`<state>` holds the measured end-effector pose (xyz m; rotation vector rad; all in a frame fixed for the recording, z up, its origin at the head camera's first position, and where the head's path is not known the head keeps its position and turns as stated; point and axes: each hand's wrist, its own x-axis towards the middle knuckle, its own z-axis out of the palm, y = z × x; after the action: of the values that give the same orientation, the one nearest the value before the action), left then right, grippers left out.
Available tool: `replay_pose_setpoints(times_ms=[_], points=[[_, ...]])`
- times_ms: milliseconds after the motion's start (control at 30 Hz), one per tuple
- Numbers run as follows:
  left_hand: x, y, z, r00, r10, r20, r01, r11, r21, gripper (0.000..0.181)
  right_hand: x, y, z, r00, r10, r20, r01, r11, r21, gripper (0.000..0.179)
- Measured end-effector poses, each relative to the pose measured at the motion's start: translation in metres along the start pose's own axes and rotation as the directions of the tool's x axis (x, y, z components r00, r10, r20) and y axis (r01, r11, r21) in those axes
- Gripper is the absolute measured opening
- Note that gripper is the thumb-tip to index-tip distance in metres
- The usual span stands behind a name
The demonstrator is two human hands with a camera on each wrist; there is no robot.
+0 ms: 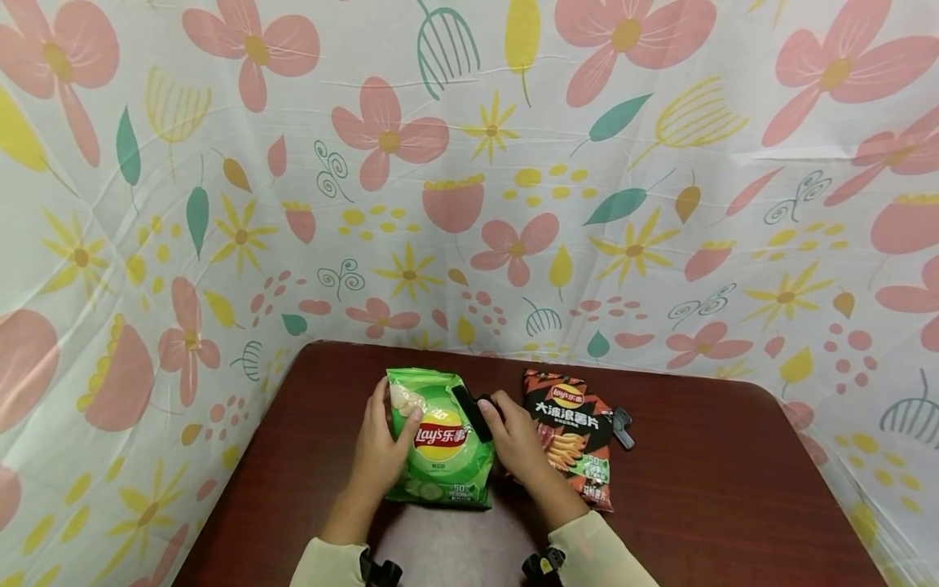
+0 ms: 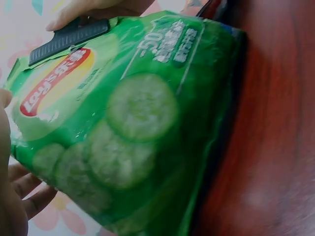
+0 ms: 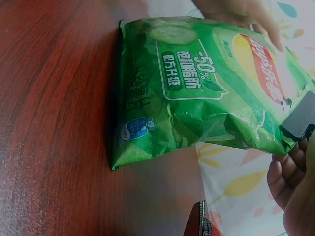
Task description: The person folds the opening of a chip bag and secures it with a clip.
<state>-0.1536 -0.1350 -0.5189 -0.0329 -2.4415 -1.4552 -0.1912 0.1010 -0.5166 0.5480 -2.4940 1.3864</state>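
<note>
A green bag of chips (image 1: 440, 469) stands near the middle of the table, with cucumber slices printed on its front. My left hand (image 1: 381, 447) grips its left side, thumb across the front and fingers round behind. At the upper right corner sits a black bag clip (image 1: 473, 413), lying slantwise over the bag's edge. My right hand (image 1: 519, 440) pinches this clip between thumb and fingers. From the left wrist, the clip's ribbed bar (image 2: 69, 42) shows along the bag's top edge. In the right wrist view, curled fingers (image 3: 288, 169) sit under the clip.
Right of the green bag lies a black and orange bag of chips (image 1: 568, 432), partly behind my right hand. A dark grey clip (image 1: 622, 428) is at its right edge. The brown table (image 1: 734, 473) backs onto a flowered cloth (image 1: 469, 204).
</note>
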Motion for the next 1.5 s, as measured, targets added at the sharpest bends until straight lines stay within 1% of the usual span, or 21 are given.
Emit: replay_pose_setpoints(times_ms=[133,267,400,567,767,933,1033,1133,1300,1500], points=[[-0.005,-0.007,0.006,0.999,-0.050,0.013,0.051,0.997,-0.050,0.082,0.000,0.001,0.002,1.000,0.002,-0.012,-0.002,1.000,0.003,0.017],[-0.011,-0.012,0.012,0.996,-0.087,0.019,0.088,0.992,-0.085,0.080,-0.001,0.001,0.002,1.000,0.026,-0.011,-0.026,1.000,0.016,0.018],[-0.016,-0.019,0.019,0.995,-0.095,0.028,0.098,0.989,-0.108,0.074,-0.002,-0.001,0.003,0.998,0.061,-0.016,-0.060,0.998,0.037,0.020],[-0.020,-0.027,0.026,0.994,-0.100,0.043,0.106,0.977,-0.187,0.064,-0.002,0.000,0.004,0.995,0.097,-0.024,-0.096,0.994,0.061,0.022],[-0.025,-0.030,0.030,0.991,-0.119,0.053,0.129,0.960,-0.250,0.056,-0.002,0.000,0.004,0.991,0.128,-0.030,-0.125,0.987,0.101,0.024],[-0.027,-0.034,0.032,0.987,-0.143,0.077,0.158,0.951,-0.267,0.051,-0.001,0.001,0.004,0.989,0.144,-0.043,-0.138,0.983,0.119,0.026],[-0.028,-0.038,0.034,0.985,-0.147,0.086,0.165,0.949,-0.267,0.049,0.000,0.002,0.004,0.986,0.161,-0.048,-0.154,0.980,0.129,0.028],[-0.028,-0.040,0.035,0.985,-0.153,0.082,0.170,0.948,-0.269,0.048,0.000,0.001,0.004,0.982,0.186,-0.046,-0.178,0.974,0.139,0.030],[-0.028,-0.039,0.037,0.984,-0.164,0.072,0.178,0.942,-0.286,0.043,0.000,0.001,0.004,0.973,0.228,-0.032,-0.219,0.961,0.168,0.033],[-0.027,-0.037,0.038,0.981,-0.186,0.052,0.193,0.936,-0.294,0.040,0.000,0.003,0.005,0.968,0.248,-0.027,-0.238,0.950,0.201,0.031]])
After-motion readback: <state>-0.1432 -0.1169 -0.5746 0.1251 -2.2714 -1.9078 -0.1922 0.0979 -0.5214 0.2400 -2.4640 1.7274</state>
